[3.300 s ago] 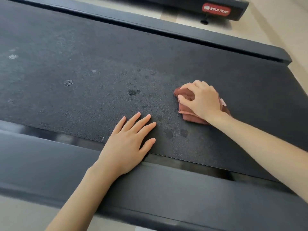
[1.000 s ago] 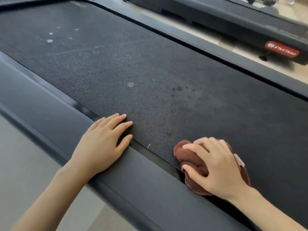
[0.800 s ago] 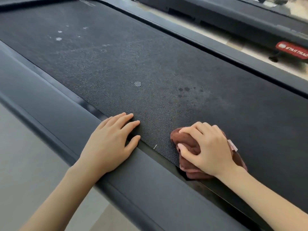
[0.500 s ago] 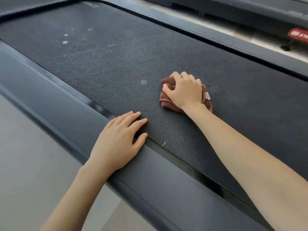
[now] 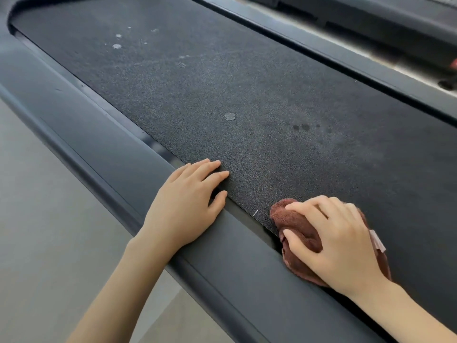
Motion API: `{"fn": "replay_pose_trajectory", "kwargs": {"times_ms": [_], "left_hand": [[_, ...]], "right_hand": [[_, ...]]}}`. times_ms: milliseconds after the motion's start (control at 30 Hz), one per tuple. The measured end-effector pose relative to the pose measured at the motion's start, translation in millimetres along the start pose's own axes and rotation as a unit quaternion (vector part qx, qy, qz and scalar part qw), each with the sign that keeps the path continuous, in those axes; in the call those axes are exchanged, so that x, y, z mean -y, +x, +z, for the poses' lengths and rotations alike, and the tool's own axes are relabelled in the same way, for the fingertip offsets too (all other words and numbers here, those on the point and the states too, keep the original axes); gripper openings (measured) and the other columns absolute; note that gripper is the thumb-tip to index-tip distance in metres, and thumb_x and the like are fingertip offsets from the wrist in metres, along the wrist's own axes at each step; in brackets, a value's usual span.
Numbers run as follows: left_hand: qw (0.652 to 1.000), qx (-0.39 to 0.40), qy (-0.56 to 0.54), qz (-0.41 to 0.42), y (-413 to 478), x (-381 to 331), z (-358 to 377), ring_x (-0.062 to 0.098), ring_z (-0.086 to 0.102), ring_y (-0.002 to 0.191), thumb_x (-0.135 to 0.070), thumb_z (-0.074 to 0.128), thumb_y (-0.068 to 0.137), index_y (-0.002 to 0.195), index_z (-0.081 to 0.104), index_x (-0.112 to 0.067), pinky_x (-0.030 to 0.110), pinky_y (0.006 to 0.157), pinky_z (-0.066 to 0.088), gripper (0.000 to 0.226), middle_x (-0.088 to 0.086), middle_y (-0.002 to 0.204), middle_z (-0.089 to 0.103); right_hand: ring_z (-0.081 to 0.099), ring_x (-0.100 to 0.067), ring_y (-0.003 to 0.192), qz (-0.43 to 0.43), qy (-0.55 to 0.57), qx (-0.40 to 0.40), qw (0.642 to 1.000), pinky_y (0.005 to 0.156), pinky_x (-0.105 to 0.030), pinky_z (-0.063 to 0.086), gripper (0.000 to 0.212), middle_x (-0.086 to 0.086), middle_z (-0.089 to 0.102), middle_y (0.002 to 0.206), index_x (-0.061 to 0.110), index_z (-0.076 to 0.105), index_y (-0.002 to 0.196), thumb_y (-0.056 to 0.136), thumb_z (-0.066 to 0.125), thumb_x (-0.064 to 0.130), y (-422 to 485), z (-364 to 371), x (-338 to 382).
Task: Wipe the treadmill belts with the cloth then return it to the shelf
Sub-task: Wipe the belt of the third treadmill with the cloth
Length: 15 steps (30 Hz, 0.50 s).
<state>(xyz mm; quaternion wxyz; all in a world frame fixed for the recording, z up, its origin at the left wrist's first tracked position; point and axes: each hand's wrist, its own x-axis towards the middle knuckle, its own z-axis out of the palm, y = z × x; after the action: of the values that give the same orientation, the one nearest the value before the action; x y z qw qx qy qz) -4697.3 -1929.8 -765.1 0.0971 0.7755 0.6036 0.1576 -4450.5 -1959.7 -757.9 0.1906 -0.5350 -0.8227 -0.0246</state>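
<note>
cloth (image 5: 295, 222) is being largely covered by the right hand (image 5: 342, 241) | belt (image 5: 247, 82) is being cropped at right | neighbouring treadmill (image 5: 395, 23) is being blurred, cropped at top | red label (image 5: 455, 63) is being cropped, unreadable

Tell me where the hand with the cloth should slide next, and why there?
Probably forward and a little left across the belt, toward the pale round spot. The right hand grips the cloth at the belt's near edge, while that spot and the dark drops show farther out. The left hand rests flat over the side rail, bracing.
</note>
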Motion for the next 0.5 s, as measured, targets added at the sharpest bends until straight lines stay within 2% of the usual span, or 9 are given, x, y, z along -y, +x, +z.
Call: {"fn": "replay_pose_trajectory", "kwargs": {"times_ms": [100, 167, 300, 400, 500], "left_hand": [[1.0, -0.007, -0.005, 0.001, -0.2, 0.2, 0.5, 0.014, 0.035, 0.135, -0.034, 0.049, 0.093, 0.129, 0.055, -0.024, 0.033, 0.113, 0.023, 0.038, -0.005, 0.142, 0.046], [1.0, -0.012, -0.004, 0.004, 0.2, -0.3, -0.1, 0.015, 0.038, 0.134, -0.037, 0.043, 0.091, 0.128, 0.057, -0.023, 0.034, 0.112, 0.026, 0.041, -0.004, 0.14, 0.048], [1.0, -0.004, 0.012, 0.013, 0.9, -0.3, -0.4, 0.016, 0.038, 0.134, -0.039, 0.039, 0.087, 0.128, 0.056, -0.021, 0.036, 0.112, 0.028, 0.048, -0.002, 0.14, 0.048], [0.999, 0.035, 0.033, 0.025, 8.0, 0.4, -1.3, 0.014, 0.026, 0.14, -0.045, 0.04, 0.094, 0.136, 0.046, -0.026, 0.037, 0.115, 0.021, 0.046, -0.005, 0.147, 0.038], [0.995, 0.076, 0.056, 0.045, 27.7, -6.1, 2.0, 0.009, 0.008, 0.143, -0.052, 0.031, 0.093, 0.143, 0.029, -0.036, 0.035, 0.117, 0.008, 0.053, -0.012, 0.154, 0.02]], "right_hand": [[0.057, -0.024, 0.079, -0.003, 0.015, 0.0, 1.0, 0.071, -0.039, 0.041, 0.031, 0.004, 0.06, 0.083, 0.025, 0.067, 0.093, 0.08, 0.05, 0.047, 12.6, 3.7, -2.1], [0.058, -0.024, 0.08, 0.007, 0.022, -0.008, 1.0, 0.071, -0.04, 0.043, 0.031, 0.003, 0.06, 0.083, 0.026, 0.066, 0.093, 0.081, 0.049, 0.049, 33.6, 11.2, -7.3], [0.058, -0.027, 0.088, 0.064, -0.021, -0.029, 0.997, 0.076, -0.039, 0.041, 0.036, -0.002, 0.06, 0.086, 0.025, 0.064, 0.098, 0.083, 0.045, 0.052, 96.3, 31.1, -31.5], [0.056, -0.027, 0.097, 0.101, -0.04, -0.019, 0.994, 0.081, -0.038, 0.039, 0.033, -0.004, 0.061, 0.095, 0.023, 0.062, 0.105, 0.088, 0.05, 0.048, 132.1, 43.3, -44.5], [0.053, -0.027, 0.098, 0.086, -0.054, 0.003, 0.995, 0.083, -0.039, 0.038, 0.035, -0.004, 0.058, 0.098, 0.025, 0.06, 0.111, 0.088, 0.05, 0.049, 129.1, 40.7, -47.6]]}}
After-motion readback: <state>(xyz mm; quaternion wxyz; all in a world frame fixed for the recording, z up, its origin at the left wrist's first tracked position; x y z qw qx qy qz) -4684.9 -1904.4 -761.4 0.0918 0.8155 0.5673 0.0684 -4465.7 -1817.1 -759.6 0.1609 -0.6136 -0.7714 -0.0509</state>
